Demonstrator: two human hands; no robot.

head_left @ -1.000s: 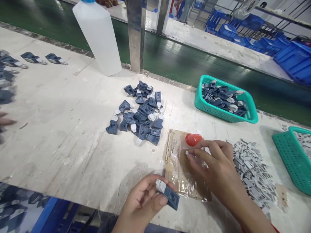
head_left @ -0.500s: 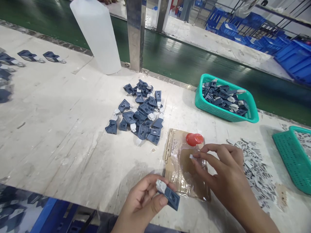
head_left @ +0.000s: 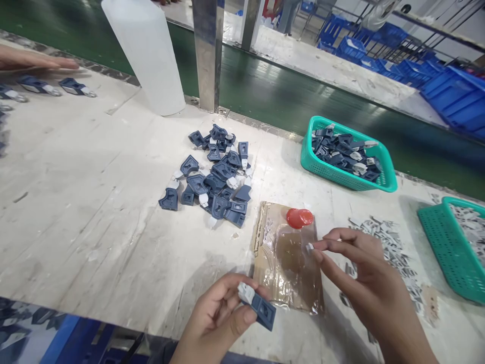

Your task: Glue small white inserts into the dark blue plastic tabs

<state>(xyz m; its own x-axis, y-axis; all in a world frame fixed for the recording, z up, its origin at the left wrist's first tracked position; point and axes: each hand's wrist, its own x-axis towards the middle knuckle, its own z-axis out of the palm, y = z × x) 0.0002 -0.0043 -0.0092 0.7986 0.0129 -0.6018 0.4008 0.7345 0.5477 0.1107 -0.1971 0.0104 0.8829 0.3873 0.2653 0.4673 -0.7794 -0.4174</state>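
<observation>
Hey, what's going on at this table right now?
A person is handling small plastic parts at a white worktable. The left hand holds a dark blue part with a white clip. The right hand pinches a tiny white piece over a taped cardboard pad. A pile of blue parts lies beyond.

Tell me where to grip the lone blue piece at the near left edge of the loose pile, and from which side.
Pinch that blue piece across its flat side edges, coming straight down from above. It lies flat on the white table, with bare surface on its left and near sides, so fingers likely fit there; the rest of the pile crowds its right.
</observation>
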